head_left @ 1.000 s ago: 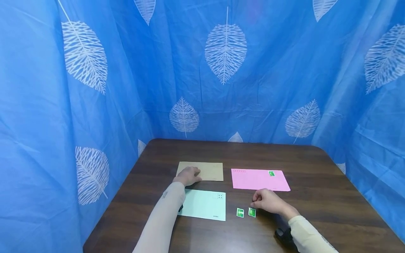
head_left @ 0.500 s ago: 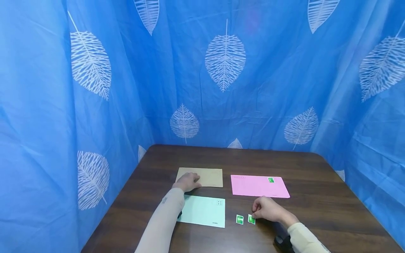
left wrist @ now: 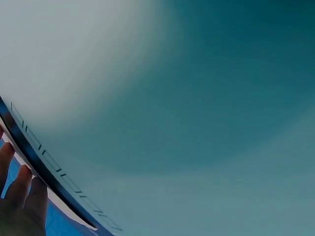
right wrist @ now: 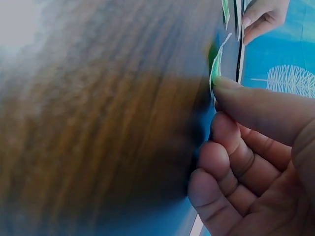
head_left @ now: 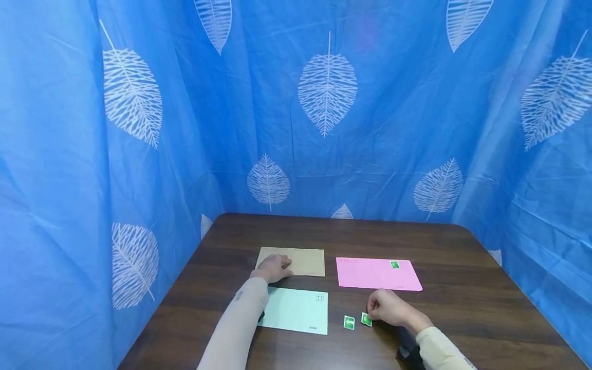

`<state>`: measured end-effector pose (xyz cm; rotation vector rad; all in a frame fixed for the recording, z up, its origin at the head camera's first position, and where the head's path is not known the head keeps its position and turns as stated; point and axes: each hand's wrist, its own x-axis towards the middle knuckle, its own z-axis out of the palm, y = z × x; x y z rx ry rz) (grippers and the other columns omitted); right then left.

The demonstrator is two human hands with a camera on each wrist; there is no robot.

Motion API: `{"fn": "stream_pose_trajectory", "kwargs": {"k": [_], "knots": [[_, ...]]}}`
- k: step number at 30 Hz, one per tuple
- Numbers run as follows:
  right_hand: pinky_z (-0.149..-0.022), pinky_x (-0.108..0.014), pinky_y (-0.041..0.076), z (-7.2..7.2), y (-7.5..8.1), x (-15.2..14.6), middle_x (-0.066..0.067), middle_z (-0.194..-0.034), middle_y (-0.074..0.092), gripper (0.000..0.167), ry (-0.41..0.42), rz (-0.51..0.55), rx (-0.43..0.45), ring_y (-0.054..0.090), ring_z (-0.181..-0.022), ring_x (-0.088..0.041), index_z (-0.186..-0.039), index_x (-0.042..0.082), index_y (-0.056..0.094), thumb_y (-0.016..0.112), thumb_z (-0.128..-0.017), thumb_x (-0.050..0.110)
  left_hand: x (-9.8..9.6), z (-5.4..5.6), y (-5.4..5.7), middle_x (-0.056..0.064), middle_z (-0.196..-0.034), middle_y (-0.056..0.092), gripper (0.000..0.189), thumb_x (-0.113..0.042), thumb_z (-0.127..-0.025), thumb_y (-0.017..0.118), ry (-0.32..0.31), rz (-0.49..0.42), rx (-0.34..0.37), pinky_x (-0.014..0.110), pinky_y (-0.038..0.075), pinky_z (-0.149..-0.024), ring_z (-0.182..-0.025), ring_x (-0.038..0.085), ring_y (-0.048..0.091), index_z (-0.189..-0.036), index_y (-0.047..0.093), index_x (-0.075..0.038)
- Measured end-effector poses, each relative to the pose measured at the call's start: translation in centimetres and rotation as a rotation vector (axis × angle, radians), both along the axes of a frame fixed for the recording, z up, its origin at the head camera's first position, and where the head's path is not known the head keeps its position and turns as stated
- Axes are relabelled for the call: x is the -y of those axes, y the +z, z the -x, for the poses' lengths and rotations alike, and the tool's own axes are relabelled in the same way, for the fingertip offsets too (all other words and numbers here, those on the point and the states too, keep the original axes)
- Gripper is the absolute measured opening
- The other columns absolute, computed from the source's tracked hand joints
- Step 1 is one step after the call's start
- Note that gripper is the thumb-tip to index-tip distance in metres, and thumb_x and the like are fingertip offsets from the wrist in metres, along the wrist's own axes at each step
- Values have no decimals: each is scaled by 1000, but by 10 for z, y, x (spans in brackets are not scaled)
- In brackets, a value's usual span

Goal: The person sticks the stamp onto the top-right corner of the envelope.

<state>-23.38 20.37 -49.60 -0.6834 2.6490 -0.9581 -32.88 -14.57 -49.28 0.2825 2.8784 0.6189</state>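
Note:
My right hand (head_left: 392, 308) pinches a small green postage stamp (head_left: 366, 319) between thumb and forefinger. In the right wrist view this stamp (right wrist: 216, 69) is curved and tilted up from the dark tabletop, with the thumb on its face. A second green stamp (head_left: 349, 322) lies just to its left. Farther left, my left hand (head_left: 273, 268) rests on the tan envelope (head_left: 307, 262), its fingers fairly straight. The mint-green envelope (head_left: 298, 311) lies under the left forearm. In the left wrist view, fingers (left wrist: 18, 187) show only at the lower left edge.
A pink envelope (head_left: 365, 275) lies beyond my right hand, with a green stamp (head_left: 394, 264) at its upper right. Blue curtains (head_left: 379, 118) with white leaf prints enclose the back and sides of the brown wooden table (head_left: 439, 252).
The head view has tilted up a little, so everything sits lower in it. My right thumb and forefinger have taken hold of the right-hand stamp and tilted it. The left hand stays put.

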Motion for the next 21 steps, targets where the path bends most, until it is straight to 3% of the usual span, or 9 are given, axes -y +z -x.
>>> {"fn": "stream_pose_trajectory", "kwargs": {"k": [7, 21], "knots": [[-50, -20, 39, -3, 1, 0, 3, -67, 57, 15, 20, 6, 24, 48, -58, -5, -73, 7, 65, 71, -84, -2, 0, -4, -2, 7, -151, 52, 51, -36, -93, 70, 20, -11, 5, 50, 38, -117, -143, 30, 44, -138, 61, -15], [-51, -20, 38, -1, 3, 0, 5, -65, 55, 19, 41, -6, 16, 46, -57, -4, -71, 6, 63, 65, -84, -7, 1, -3, -1, 10, -150, 53, 50, -34, -94, 70, -10, -37, -12, 51, 38, -117, -143, 33, 45, -137, 62, -12]]}}
